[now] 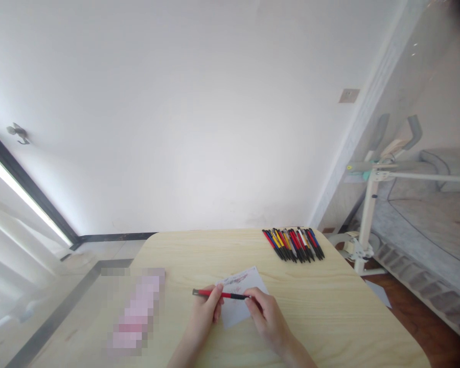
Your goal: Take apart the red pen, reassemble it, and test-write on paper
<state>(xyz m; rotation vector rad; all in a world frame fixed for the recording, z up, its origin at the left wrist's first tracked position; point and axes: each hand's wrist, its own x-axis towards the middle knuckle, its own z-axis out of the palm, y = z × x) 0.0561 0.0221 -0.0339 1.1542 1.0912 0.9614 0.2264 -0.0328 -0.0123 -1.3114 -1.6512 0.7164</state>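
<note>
A red pen (225, 295) with black ends lies almost level between my two hands, above a sheet of white paper (235, 313). My left hand (209, 305) is closed on its red barrel, with the thumb on top. At the pen's black tip end, my right hand (263, 309) pinches with thumb and fingers. Reddish and dark scribbles show on the upper part of the paper, which lies tilted on the wooden table (322, 312) and is partly covered by my hands.
Several pens (293, 245) in red, yellow, blue, white and black lie in a row at the table's far right. A blurred pink object (140, 309) is at the left edge. A white wall (214, 128) stands behind; exercise equipment (368, 214) and a grey sofa (433, 204) are at right.
</note>
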